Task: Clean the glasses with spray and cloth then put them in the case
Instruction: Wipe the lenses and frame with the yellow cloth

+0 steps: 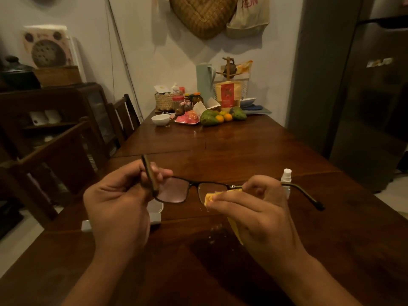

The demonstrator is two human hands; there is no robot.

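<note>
Holding the glasses (174,192) level in the air above the bench (254,146), between two hands. Gripping with the left hand (117,202) at the frame's left hinge, fingers curled round the lens corner and the base of the temple arm, that olive-brown arm slanting up and away past the knuckles. Pinching with the right hand (249,206) a yellow cloth (209,198) onto the outer part of the right lens, thumb and fingers folded over it (a closed grip on cloth and lens together), the rest of the cloth hanging below the palm. Leaving the right temple arm free, reaching out beyond that hand to a dark, down-curved tip.

Thin dark frame, rectangular lenses with a faint pinkish sheen, a small metal hinge glinting just beside the right fingers. Soft and crumpled, the cloth.

Standing upright on the bench just behind the right hand, partly hidden by it: a small clear spray bottle (286,176) with a white cap. Lying on the bench beneath the left hand, mostly covered: a pale case (157,209) with rounded corners. Glossy dark wood underneath, dotted with pale specks below the cloth. At the far end: a white bowl (160,119), jars (178,104), green and orange fruit (209,119).
</note>
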